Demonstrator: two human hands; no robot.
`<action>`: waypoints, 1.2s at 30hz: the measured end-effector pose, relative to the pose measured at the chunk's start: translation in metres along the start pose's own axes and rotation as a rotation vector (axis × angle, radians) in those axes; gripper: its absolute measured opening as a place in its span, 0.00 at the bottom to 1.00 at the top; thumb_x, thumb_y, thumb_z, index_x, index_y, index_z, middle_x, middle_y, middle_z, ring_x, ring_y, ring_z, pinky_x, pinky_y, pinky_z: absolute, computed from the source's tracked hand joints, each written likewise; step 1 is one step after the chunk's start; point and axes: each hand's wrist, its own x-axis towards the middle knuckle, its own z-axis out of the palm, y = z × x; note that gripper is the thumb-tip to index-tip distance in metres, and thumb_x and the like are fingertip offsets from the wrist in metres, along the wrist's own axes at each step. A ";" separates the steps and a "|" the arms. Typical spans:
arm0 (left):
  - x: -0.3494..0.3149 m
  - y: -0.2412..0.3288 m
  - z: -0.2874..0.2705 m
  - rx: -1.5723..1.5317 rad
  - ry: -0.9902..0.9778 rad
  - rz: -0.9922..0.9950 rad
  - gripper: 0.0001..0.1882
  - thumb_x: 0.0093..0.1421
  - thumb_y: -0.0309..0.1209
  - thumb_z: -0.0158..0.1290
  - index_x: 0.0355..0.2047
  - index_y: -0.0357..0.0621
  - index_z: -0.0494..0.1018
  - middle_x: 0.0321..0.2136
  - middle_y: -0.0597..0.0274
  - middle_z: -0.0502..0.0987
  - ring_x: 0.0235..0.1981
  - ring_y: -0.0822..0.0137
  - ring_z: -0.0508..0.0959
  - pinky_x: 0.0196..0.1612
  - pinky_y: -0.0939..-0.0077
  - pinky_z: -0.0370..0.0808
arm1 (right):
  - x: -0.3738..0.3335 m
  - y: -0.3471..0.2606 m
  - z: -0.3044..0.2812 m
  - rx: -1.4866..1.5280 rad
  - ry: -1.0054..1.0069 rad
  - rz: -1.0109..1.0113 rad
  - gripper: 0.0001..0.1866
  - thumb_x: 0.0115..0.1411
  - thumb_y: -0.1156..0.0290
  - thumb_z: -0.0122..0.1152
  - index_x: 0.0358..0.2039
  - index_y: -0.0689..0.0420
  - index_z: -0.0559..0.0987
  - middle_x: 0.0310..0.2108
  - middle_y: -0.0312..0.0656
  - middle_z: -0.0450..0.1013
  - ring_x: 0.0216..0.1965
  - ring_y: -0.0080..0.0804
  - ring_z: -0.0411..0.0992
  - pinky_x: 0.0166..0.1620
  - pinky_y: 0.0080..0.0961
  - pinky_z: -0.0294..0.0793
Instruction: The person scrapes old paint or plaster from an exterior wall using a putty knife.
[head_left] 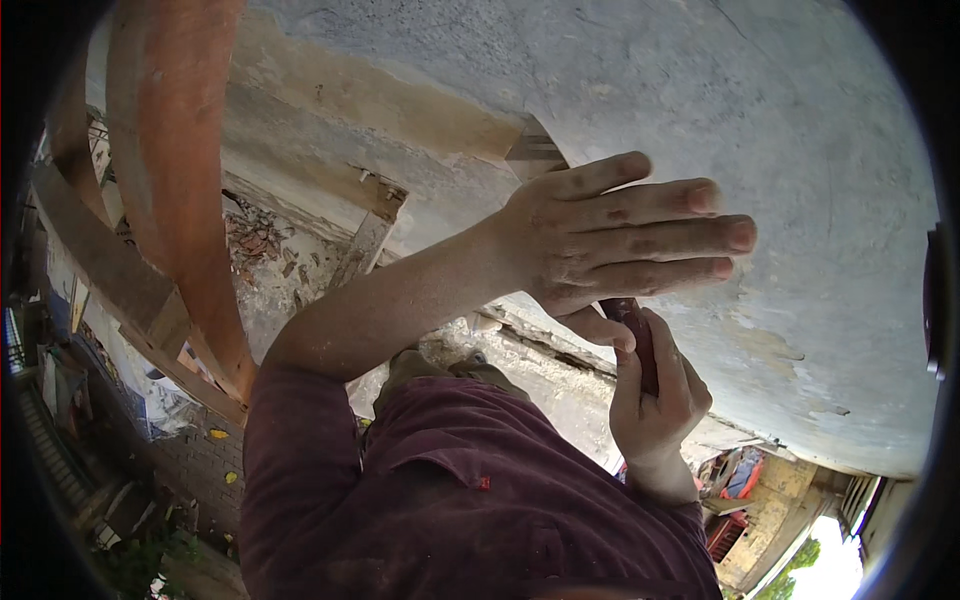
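Against the grey plastered wall (780, 120): left hand (620, 235), released, fingers flat on the plaster. Just beneath it: right hand (655, 395), clenched round a dark reddish tool handle (640, 340); working end hidden. Advice: brace left palm firmly, keep strokes short, thumb clear.

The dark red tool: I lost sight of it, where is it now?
In the head view, right of centre, the dark red tool is gripped in the right hand, just under the left hand, whose fingers lie flat against the grey plaster wall.
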 end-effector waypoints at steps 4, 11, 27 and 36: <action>0.003 -0.002 -0.015 -0.035 -0.255 -0.060 0.33 0.59 0.58 0.19 0.57 0.62 0.59 0.60 0.72 0.55 0.63 0.68 0.50 0.66 0.66 0.41 | 0.011 0.001 -0.004 -0.030 -0.034 0.002 0.18 0.49 0.76 0.62 0.40 0.71 0.72 0.20 0.50 0.72 0.18 0.38 0.73 0.21 0.25 0.69; -0.017 0.003 0.004 -0.010 0.047 -0.050 0.45 0.53 0.64 0.06 0.57 0.56 0.58 0.59 0.58 0.56 0.63 0.57 0.49 0.65 0.60 0.34 | 0.011 -0.012 -0.021 -0.166 -0.129 -0.127 0.20 0.50 0.79 0.59 0.42 0.77 0.69 0.20 0.53 0.72 0.18 0.36 0.73 0.19 0.24 0.71; 0.009 0.015 0.003 -0.279 0.161 -0.146 0.54 0.45 0.74 0.14 0.60 0.45 0.52 0.61 0.55 0.51 0.64 0.60 0.44 0.64 0.63 0.27 | -0.007 -0.012 -0.013 -0.169 0.044 -0.109 0.19 0.51 0.73 0.62 0.41 0.71 0.71 0.15 0.44 0.69 0.13 0.28 0.69 0.15 0.22 0.64; -0.004 0.005 -0.002 -0.205 0.066 -0.233 0.54 0.47 0.73 0.12 0.60 0.42 0.51 0.61 0.53 0.50 0.64 0.57 0.45 0.64 0.63 0.28 | 0.008 -0.018 -0.006 -0.073 0.043 -0.123 0.16 0.51 0.75 0.60 0.40 0.70 0.73 0.13 0.42 0.68 0.10 0.29 0.66 0.13 0.23 0.62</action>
